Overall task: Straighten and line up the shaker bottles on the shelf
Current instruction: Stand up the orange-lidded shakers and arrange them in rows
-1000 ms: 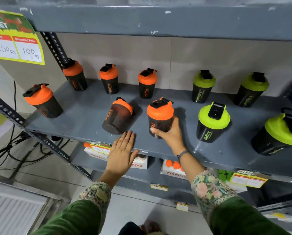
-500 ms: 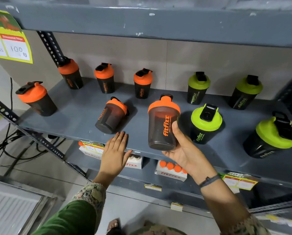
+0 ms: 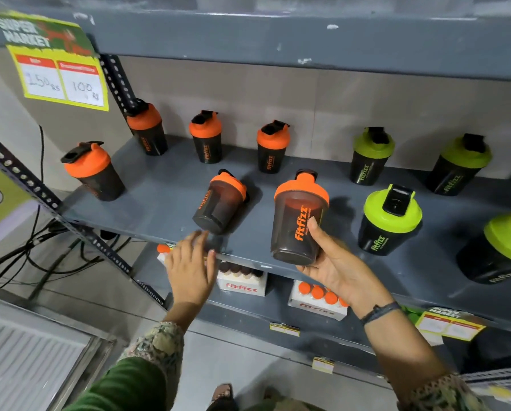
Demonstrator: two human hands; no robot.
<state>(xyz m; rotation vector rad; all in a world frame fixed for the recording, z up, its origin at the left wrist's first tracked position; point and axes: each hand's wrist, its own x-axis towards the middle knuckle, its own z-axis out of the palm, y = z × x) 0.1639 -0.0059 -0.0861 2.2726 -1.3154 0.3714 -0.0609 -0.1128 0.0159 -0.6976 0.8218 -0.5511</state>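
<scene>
On the grey shelf (image 3: 165,203) stand dark shaker bottles with orange or green lids. My right hand (image 3: 334,268) grips an orange-lidded shaker (image 3: 298,221) lifted off the shelf's front, its label facing me. Another orange-lidded shaker (image 3: 218,203) lies tipped over to its left. My left hand (image 3: 189,268) hovers open at the shelf's front edge, just below that tipped bottle, blurred. Three orange shakers (image 3: 207,137) stand along the back, one more orange shaker (image 3: 91,170) at the front left. Green-lidded shakers (image 3: 387,221) fill the right side.
A price sign (image 3: 61,75) hangs at the upper left beside a slotted upright (image 3: 115,81). The lower shelf holds boxes of small bottles (image 3: 242,283). Cables (image 3: 41,256) run on the floor at the left. An upper shelf edge (image 3: 307,46) overhangs.
My right hand lifted the upright orange shaker off the shelf and turned its label toward me. My left hand slid back from the shelf surface to its front edge.
</scene>
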